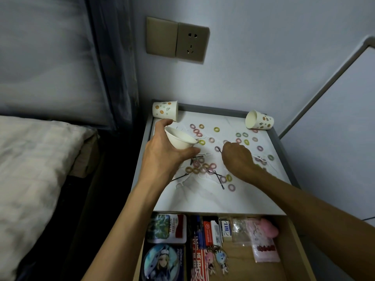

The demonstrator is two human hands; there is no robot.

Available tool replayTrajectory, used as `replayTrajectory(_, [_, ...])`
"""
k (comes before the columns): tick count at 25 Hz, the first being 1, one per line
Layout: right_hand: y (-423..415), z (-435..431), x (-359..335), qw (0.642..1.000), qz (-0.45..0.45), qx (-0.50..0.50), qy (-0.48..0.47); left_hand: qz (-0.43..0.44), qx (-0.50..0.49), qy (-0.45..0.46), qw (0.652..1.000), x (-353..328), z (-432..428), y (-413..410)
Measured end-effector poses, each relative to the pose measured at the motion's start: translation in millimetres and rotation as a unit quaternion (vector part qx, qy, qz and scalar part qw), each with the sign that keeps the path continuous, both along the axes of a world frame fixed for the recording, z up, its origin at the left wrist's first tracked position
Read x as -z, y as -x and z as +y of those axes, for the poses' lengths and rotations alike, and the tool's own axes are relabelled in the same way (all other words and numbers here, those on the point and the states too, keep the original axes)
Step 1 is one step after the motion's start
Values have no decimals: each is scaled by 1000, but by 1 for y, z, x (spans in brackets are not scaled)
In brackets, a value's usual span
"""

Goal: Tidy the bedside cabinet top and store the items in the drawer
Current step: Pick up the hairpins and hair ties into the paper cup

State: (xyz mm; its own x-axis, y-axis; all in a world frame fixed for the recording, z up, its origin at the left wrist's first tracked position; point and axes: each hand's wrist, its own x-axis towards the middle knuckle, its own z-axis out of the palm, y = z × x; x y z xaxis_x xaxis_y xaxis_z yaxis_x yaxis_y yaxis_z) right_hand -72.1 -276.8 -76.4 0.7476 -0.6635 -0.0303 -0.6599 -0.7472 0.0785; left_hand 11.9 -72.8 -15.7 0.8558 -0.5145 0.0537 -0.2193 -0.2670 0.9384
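Dim bedroom corner, bed on the left, wall socket [192, 42] above, and the white bedside cabinet top [203, 199] is strewn with small coloured hair ties [216, 129] and black bobby pins [220, 182]. The left hand [162, 153] has its fingers wrapped around a paper cup [180, 139], mouth tilted toward the scatter. The right hand [237, 157] is curled knuckles-up over the middle of the top, a bobby pin poking out at the fingertips; whether it is truly pinched, I cannot tell. Two more paper cups lie tipped over, one at the back-left corner [165, 110], one at the back-right [259, 120]. The drawer [239, 260] below stands open, already half full. My call: bring the cup's rim close to the picking hand, gather by kind, and lift pins by one end so they don't skid. The ties by the right edge look likeliest to roll off.
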Motion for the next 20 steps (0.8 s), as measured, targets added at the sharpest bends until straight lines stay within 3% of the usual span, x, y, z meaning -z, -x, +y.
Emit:
replayTrajectory(5, [25,4,-12,984,-77,8,-162,19,-4,10,1000,-1,1,-1])
replayTrajectory(8, [36,18,-8,970,-68,33,-229,22,-5,15,1000,-1,0,0])
replayTrajectory(16, [38,35,2,992,-32,37,-117,29,-8,21,999,0,-1,0])
replayTrajectory(20, [38,38,15,996,-60,8,-59,21,-12,31,999,-1,-2,1])
